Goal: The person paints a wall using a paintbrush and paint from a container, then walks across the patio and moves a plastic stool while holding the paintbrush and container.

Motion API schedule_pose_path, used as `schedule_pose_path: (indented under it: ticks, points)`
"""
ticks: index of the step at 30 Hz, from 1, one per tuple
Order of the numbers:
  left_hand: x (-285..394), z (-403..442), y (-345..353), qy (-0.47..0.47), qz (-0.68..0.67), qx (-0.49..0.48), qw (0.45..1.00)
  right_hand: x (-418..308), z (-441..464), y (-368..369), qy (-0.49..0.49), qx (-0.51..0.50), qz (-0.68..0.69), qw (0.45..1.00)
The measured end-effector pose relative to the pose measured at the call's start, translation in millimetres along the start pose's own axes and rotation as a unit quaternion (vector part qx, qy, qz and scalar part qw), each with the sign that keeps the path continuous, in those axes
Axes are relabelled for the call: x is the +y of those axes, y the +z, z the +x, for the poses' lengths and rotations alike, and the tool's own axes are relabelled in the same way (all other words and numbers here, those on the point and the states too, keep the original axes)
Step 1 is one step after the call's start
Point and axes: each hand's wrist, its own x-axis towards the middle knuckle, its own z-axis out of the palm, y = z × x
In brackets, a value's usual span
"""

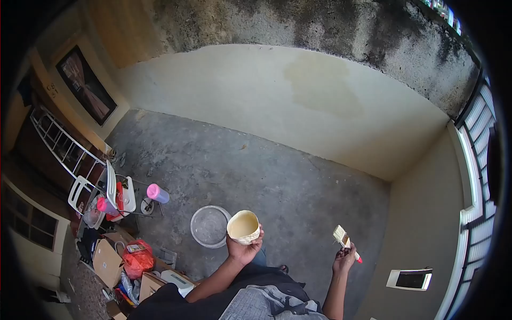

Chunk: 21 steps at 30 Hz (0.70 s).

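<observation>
Open floor [288, 181] gives your right hand [344, 260] room toward the pale wall [224, 80]; a round container [208, 229], cardboard boxes [108, 263] and a ladder [78, 162] obstruct passage on your left.

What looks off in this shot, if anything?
A tan patch on the pale wall, right of its middle: irregular, darker than the surface around it; cause unclear. Rough concrete above is streaked black. Bowl in left hand and brush in right hand look normal.
</observation>
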Motion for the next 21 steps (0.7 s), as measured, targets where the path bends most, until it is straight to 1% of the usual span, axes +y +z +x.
schedule_pose_path:
  ticks: [2, 3, 4, 6, 8, 10, 17, 21]
  points:
    - [11.7, 8.9, 0.8, -0.004, 0.004, 0.007, 1.0, 16.3, 1.5, 17.0, 0.006, 0.006, 0.016, 1.0]
    - [-29.9, -19.9, -13.3, -0.01, -0.024, 0.019, 0.999, -21.6, -17.5, -20.2, -0.006, 0.02, -0.009, 1.0]
    - [-5.8, -55.6, -5.3, -0.005, -0.002, 0.048, 0.999, 11.8, -54.9, -29.8, 0.03, 0.034, 0.013, 0.999]
    - [1.8, -47.5, -7.8, -0.008, 0.001, 0.028, 1.0, 22.0, -49.9, -15.2, 0.029, 0.013, 0.036, 0.999]
    - [7.5, -51.8, -8.9, 0.008, 0.009, 0.016, 1.0, 30.1, -53.4, -8.3, 0.038, -0.008, 0.045, 0.998]
    - [14.9, -59.8, -13.0, 0.009, 0.005, 0.015, 1.0, 36.9, -60.5, -0.6, 0.054, -0.033, 0.047, 0.997]
    - [58.4, -97.0, -8.9, 0.023, 0.028, 0.02, 0.999, 71.0, -92.8, 52.9, 0.054, -0.057, 0.049, 0.996]
    - [88.3, -108.3, -10.4, 0.004, 0.019, 0.028, 0.999, 95.1, -119.0, 87.5, 0.066, -0.086, 0.087, 0.99]
